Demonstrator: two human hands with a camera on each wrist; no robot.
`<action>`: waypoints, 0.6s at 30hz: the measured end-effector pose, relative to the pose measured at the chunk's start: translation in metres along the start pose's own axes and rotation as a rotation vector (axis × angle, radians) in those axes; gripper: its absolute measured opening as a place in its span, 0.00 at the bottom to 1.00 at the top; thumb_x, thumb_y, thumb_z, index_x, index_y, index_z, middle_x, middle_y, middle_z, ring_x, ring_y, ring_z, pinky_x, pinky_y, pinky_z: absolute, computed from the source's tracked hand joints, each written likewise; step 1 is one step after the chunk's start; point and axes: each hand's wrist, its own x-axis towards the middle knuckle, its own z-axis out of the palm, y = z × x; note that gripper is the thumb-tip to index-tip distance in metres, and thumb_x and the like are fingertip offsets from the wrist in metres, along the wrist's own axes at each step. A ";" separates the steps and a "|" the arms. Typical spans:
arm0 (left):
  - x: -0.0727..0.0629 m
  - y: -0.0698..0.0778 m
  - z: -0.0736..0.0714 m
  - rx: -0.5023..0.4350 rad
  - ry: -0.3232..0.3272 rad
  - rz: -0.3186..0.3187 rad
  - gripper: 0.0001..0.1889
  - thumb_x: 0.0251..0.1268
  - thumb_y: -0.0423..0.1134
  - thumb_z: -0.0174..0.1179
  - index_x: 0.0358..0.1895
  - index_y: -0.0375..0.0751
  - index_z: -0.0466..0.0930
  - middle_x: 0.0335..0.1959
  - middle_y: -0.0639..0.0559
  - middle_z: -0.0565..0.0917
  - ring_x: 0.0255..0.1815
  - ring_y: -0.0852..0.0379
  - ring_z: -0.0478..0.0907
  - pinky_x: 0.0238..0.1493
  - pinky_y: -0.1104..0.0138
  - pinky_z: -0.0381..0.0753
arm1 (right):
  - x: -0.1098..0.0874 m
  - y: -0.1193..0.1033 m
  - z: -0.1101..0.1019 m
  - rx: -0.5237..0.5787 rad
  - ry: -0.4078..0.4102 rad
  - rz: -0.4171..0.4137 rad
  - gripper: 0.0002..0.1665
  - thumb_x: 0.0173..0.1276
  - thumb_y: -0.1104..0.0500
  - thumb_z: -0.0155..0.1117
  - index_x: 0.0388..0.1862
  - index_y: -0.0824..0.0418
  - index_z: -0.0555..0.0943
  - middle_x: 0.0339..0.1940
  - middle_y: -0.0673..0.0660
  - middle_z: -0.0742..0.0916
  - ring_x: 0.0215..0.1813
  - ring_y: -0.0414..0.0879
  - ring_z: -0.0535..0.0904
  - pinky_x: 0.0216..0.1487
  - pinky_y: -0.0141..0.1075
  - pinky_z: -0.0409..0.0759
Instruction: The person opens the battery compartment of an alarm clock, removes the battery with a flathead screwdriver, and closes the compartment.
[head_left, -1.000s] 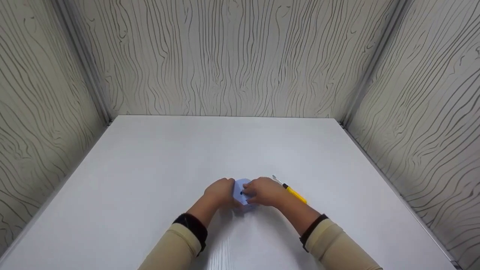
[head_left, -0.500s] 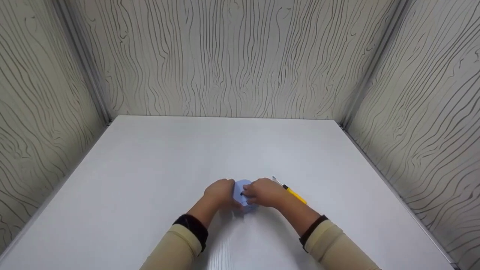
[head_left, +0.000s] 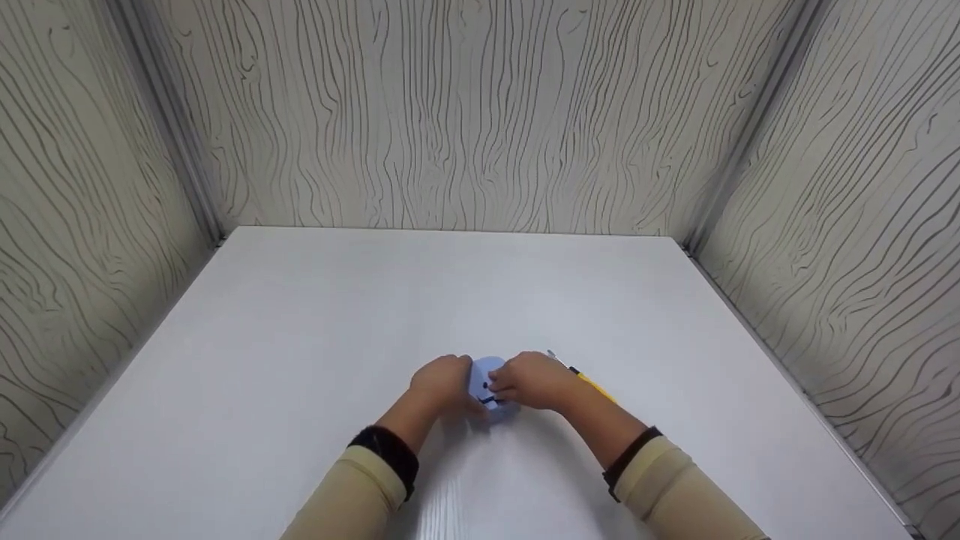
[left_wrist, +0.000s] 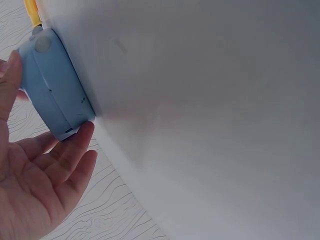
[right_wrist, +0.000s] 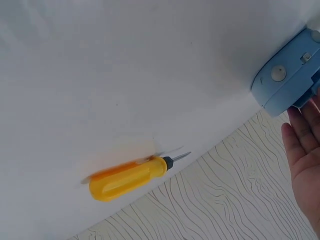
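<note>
The light blue device point(head_left: 480, 372) is sitting on the desk point(head_left: 360, 315) between both hands. The left hand point(head_left: 441, 386) is gripping its side, the thumb pressing one part and the fingers point(left_wrist: 75, 150) touching its lower end in the left wrist view. The right hand point(head_left: 534, 381) is reaching over the top, its fingers touching the device beside a dark slot; whether they are pinching a part, I cannot tell. Small dark marks are showing on the device's side, too tiny to read. A yellow-handled screwdriver point(right_wrist: 125, 181) is lying on the desk just beyond the right hand, its metal tip pointing away from the person.
</note>
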 end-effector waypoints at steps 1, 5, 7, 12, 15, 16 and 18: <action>0.000 0.000 0.000 0.001 -0.002 -0.002 0.44 0.51 0.55 0.82 0.69 0.36 0.76 0.60 0.41 0.86 0.61 0.46 0.82 0.68 0.53 0.82 | 0.000 0.000 0.000 -0.019 0.006 -0.016 0.16 0.77 0.56 0.67 0.59 0.58 0.89 0.60 0.55 0.91 0.60 0.48 0.89 0.63 0.43 0.87; 0.000 0.001 -0.001 0.024 -0.005 -0.006 0.44 0.50 0.56 0.82 0.68 0.36 0.77 0.58 0.42 0.87 0.58 0.47 0.83 0.67 0.54 0.83 | -0.001 0.002 0.002 -0.104 0.073 -0.088 0.12 0.75 0.57 0.69 0.52 0.56 0.92 0.50 0.52 0.94 0.47 0.43 0.91 0.53 0.36 0.89; 0.001 0.002 -0.001 0.038 -0.003 -0.006 0.42 0.50 0.55 0.82 0.66 0.36 0.79 0.55 0.43 0.88 0.54 0.49 0.83 0.64 0.55 0.85 | -0.001 0.002 0.002 -0.117 0.123 -0.102 0.08 0.73 0.59 0.71 0.46 0.55 0.93 0.43 0.51 0.95 0.37 0.40 0.86 0.44 0.32 0.87; 0.000 0.004 -0.003 0.052 -0.003 -0.004 0.38 0.49 0.54 0.83 0.61 0.37 0.81 0.49 0.45 0.88 0.47 0.52 0.82 0.58 0.56 0.86 | -0.001 0.000 0.001 -0.124 0.172 -0.108 0.04 0.71 0.60 0.72 0.37 0.57 0.92 0.32 0.50 0.92 0.29 0.38 0.71 0.35 0.29 0.76; 0.000 0.005 -0.004 0.054 -0.008 -0.007 0.39 0.50 0.54 0.82 0.62 0.36 0.80 0.50 0.44 0.88 0.48 0.51 0.83 0.59 0.56 0.86 | -0.001 0.000 0.001 -0.124 0.164 -0.114 0.04 0.72 0.60 0.71 0.38 0.57 0.91 0.31 0.51 0.92 0.29 0.39 0.71 0.37 0.30 0.77; 0.000 0.005 -0.004 0.055 -0.011 -0.008 0.39 0.51 0.54 0.82 0.63 0.36 0.80 0.50 0.44 0.89 0.49 0.50 0.83 0.59 0.56 0.86 | -0.001 0.000 0.001 -0.121 0.161 -0.113 0.04 0.72 0.60 0.71 0.38 0.57 0.92 0.32 0.51 0.92 0.30 0.39 0.71 0.38 0.30 0.78; 0.000 0.005 -0.005 0.059 -0.016 -0.011 0.40 0.51 0.54 0.82 0.64 0.36 0.80 0.51 0.44 0.88 0.50 0.49 0.83 0.60 0.56 0.86 | -0.001 0.000 0.001 -0.117 0.162 -0.117 0.04 0.72 0.61 0.71 0.38 0.57 0.92 0.32 0.51 0.92 0.30 0.39 0.72 0.38 0.30 0.79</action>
